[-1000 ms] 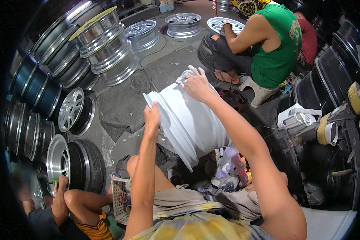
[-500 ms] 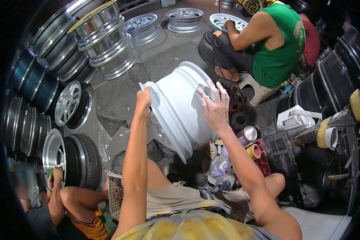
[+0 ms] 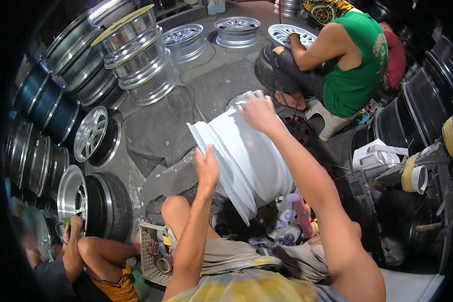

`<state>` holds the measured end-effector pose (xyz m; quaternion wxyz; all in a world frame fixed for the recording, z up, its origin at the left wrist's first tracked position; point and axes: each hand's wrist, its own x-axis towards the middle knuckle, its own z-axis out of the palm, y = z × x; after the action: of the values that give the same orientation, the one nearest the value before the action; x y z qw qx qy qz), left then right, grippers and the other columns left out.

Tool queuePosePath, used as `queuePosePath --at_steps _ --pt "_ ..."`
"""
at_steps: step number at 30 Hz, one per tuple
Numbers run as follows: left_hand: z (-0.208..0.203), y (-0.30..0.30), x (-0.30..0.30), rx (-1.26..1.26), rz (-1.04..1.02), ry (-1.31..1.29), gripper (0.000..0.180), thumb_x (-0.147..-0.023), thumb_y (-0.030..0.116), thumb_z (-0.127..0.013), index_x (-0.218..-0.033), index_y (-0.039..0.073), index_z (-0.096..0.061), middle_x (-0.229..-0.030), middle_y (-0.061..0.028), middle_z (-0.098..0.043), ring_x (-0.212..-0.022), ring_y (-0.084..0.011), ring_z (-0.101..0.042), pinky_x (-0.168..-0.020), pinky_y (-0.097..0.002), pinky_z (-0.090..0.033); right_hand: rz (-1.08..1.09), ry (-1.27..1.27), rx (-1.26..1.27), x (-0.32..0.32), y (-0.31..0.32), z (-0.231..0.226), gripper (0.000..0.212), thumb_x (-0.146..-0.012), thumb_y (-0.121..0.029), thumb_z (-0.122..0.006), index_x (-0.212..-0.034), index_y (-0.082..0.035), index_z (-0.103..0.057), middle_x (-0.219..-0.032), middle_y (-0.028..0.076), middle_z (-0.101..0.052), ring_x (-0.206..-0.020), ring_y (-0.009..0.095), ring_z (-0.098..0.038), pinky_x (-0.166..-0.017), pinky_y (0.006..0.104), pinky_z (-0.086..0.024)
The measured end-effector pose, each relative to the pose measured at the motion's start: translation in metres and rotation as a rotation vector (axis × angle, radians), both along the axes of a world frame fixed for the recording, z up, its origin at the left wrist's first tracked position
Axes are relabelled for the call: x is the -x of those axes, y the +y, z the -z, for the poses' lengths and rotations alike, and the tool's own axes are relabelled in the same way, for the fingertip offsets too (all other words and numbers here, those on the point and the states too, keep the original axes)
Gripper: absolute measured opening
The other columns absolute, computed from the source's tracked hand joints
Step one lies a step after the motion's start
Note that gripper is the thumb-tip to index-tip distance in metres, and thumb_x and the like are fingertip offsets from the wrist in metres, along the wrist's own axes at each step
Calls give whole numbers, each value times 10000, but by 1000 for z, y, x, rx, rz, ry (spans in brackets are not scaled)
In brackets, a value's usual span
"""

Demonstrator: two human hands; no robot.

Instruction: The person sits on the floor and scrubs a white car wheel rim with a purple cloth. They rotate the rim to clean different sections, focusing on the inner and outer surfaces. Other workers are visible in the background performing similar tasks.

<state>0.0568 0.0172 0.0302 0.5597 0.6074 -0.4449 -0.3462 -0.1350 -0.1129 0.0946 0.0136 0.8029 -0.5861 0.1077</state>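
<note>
A wheel rim, coated matte white, stands tilted in front of me with its flared lip to the left. My left hand is against that lip, thumb up along it and the other fingers partly hidden. Over the rim's far upper edge bends my right hand, fingers curled and pressed to the white surface. A pale sliver shows under those fingertips, too small to name.
Stacked metal rims stand at the far left. A person in a green sleeveless top works on a silver wheel ahead. Beside my left arm is a plastic basket; at right, a white jug. Another person's hand works at lower left.
The white rim has turned and shifted right and nearer. My left hand has slid down its lip, while my right hand has moved from its side to the far upper edge.
</note>
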Motion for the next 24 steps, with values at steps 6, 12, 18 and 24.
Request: queuePosePath --at_steps 6,12,18,24 --pt "9 -32 -12 -65 113 85 432 -1082 296 -507 -1239 -90 -624 -1113 -185 -727 -1026 -263 -690 -921 -413 -524 98 -22 -29 26 -27 5 470 -1045 -441 -550 -1265 -75 -748 -1452 108 -591 -1369 333 -492 -1135 513 -385" --pt "-8 -110 -55 -229 103 159 578 -1086 410 -453 -1113 -117 -687 -1062 -184 -739 -961 -231 -710 -837 -393 -553 138 -373 435 78 189 91 410 -1025 -202 -612 -1427 -153 -673 -1544 170 -512 -1293 384 -544 -1083 475 -453" --pt "-6 -105 -36 -179 -66 -175 693 -1082 512 -417 -1250 -134 -603 -1209 -357 -684 -1199 -487 -649 -1013 -512 -481 467 -522 33 105 311 202 264 -1011 -135 -598 -1182 21 -725 -1520 249 -476 -1352 423 -512 -1120 494 -412" --pt "-3 63 5 123 38 -354 435 -1117 323 -487 -923 -65 -514 -809 -339 -566 -761 -510 -553 -703 -566 -408 340 -717 306 76 271 89 238 -995 -147 -621 -1002 68 -722 -1239 220 -646 -1147 397 -619 -994 487 -488"
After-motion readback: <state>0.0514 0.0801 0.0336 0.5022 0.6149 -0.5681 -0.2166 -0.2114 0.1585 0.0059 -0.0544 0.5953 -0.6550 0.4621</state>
